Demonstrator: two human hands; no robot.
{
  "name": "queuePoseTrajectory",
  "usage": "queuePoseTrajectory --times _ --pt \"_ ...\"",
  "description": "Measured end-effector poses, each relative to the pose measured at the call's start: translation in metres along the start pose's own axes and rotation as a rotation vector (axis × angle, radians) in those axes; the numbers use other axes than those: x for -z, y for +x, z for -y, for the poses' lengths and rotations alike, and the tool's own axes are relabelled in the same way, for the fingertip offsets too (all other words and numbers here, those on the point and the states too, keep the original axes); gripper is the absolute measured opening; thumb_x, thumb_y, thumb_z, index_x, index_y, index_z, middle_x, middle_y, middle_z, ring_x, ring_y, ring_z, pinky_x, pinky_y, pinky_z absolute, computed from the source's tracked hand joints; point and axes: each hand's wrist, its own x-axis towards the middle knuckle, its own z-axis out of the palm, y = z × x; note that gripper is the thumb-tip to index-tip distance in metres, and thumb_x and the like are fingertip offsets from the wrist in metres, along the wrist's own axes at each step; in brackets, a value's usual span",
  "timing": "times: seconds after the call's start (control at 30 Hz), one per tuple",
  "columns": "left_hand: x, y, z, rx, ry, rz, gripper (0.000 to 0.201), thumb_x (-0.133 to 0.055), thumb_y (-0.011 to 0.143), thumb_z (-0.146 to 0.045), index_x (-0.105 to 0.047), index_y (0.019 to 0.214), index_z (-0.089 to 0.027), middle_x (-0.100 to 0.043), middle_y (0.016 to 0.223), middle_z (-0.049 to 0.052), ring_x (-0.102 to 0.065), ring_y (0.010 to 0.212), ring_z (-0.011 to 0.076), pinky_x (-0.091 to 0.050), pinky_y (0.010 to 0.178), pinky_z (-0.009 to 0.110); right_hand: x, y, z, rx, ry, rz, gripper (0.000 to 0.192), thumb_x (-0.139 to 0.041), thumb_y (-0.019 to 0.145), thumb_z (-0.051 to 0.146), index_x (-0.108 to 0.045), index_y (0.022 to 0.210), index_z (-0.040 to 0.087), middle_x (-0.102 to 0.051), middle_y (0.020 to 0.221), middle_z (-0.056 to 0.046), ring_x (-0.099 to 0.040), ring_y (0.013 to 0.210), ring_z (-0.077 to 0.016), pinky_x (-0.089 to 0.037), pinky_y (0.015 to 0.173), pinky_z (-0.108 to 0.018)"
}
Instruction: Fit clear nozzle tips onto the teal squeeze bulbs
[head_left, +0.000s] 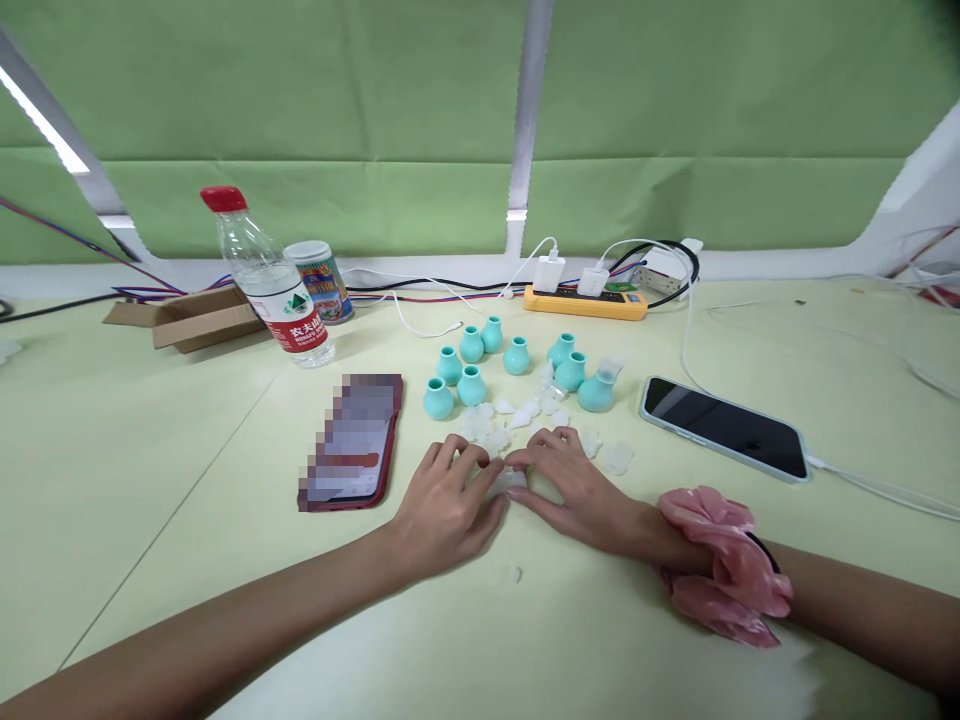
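Both of my hands meet low over the table, fingertips close together around a small translucent whitish piece [508, 481]. My left hand [452, 505] pinches it between thumb and fingers from the left. From the right, my right hand [574, 490] has its thumb and forefinger on the same piece; a pink scrunchie [724, 560] circles that wrist. Just beyond the fingers lie several loose translucent flakes [525, 412]. Behind these stand several small turquoise vases [471, 385] with narrow necks; the rightmost vase [597, 390] has something clear at its mouth. Part of the piece is hidden by my fingers.
A red-cased phone [352, 440] lies at left and a charging phone [726, 428] at right. Further back are a water bottle [281, 300], a can [322, 282], a cardboard box [206, 318] and a yellow power strip [585, 301] with cables. One flake [516, 574] sits near me.
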Motion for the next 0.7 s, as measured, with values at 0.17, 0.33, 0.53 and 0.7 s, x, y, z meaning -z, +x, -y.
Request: queuePoseTrajectory --times 0.17,0.33,0.53,0.7 --pt "-0.0018 0.0007 0.0001 0.007 0.001 0.031 0.021 -0.048 0.078 -0.025 -0.056 0.092 -0.013 -0.057 0.081 0.009 -0.046 0.076 0.0205 -0.041 0.062 0.034 0.0013 0.0001 0.0015 0.005 0.029 0.017 0.014 -0.043 0.084 0.025 -0.049 0.092 0.016 -0.059 0.081 -0.005 -0.047 0.078 -0.0163 -0.029 0.074 -0.034" --pt "-0.0022 0.0009 0.0001 0.007 -0.003 0.016 0.018 -0.049 0.077 -0.026 -0.057 0.088 -0.013 -0.058 0.076 0.008 -0.047 0.074 0.0197 -0.042 0.061 0.032 0.0017 -0.0006 0.0030 0.023 0.031 -0.025 0.017 -0.047 0.080 0.026 -0.050 0.093 0.016 -0.058 0.077 -0.004 -0.046 0.078 -0.0171 -0.030 0.073 -0.035" --pt "-0.0037 0.0009 0.0004 -0.049 -0.041 -0.011 0.016 -0.047 0.080 -0.024 -0.056 0.086 -0.011 -0.059 0.073 0.008 -0.046 0.070 0.0176 -0.043 0.061 0.033 -0.0016 -0.0017 0.0005 0.037 0.045 -0.069 0.010 -0.047 0.081 0.024 -0.053 0.083 0.016 -0.057 0.070 -0.002 -0.046 0.075 -0.0152 -0.030 0.071 -0.033" --pt "-0.0046 0.0022 0.0012 -0.089 -0.103 -0.013 0.014 -0.048 0.081 -0.018 -0.054 0.087 -0.008 -0.058 0.073 0.009 -0.042 0.068 0.0168 -0.043 0.063 0.033 -0.0043 -0.0025 -0.0026 0.068 0.049 -0.117 0.011 -0.049 0.081 0.025 -0.054 0.085 0.017 -0.057 0.070 -0.001 -0.046 0.074 -0.0143 -0.030 0.071 -0.032"
